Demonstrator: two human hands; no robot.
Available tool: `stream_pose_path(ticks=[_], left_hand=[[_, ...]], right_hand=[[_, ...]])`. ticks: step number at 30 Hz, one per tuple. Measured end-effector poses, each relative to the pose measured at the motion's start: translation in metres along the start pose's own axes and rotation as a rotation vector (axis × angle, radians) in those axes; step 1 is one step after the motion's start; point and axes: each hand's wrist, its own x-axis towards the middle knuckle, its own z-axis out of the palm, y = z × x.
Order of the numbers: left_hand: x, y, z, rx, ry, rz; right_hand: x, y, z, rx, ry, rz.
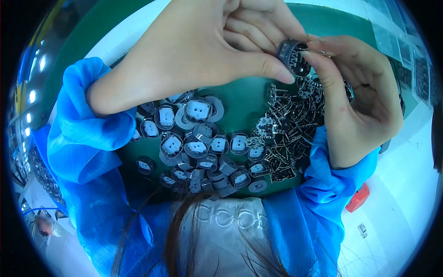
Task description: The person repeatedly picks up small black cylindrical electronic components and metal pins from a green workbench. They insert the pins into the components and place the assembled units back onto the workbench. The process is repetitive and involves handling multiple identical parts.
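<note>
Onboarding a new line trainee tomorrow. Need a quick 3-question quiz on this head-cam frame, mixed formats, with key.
1. True or false: the left hand and right hand both grip the same small round grey part.
2. Multiple choice: the pile of grey round housings lies on A) a red tray B) a green mat C) bare white table.
3. Fill in: the dark flat parts with thin metal pins are heaped below the ____ hand.

Key: 1 true. 2 B. 3 right.
</note>
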Motion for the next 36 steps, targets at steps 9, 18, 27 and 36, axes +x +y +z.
stream_pose_path(ticks=[9, 18, 27, 36], left_hand=[[-0.002, -0.001, 0.002, 0.028, 0.018, 0.02], [-0.01, -0.004, 0.002, -0.021, 0.056, 0.016], [-0.005, 0.03, 0.01, 0.249, 0.146, -0.153], [-0.006, 0.026, 0.012, 0.184, 0.141, 0.095]], right_hand=[[-0.003, -0.004, 0.003, 0.024, 0.041, 0.101], [-0.002, -0.012, 0.007, -0.242, 0.011, 0.004], [0.005, 0.001, 0.011, -0.308, -0.12, -0.22], [-0.008, -0.007, 0.02, 0.31, -0.131, 0.321]])
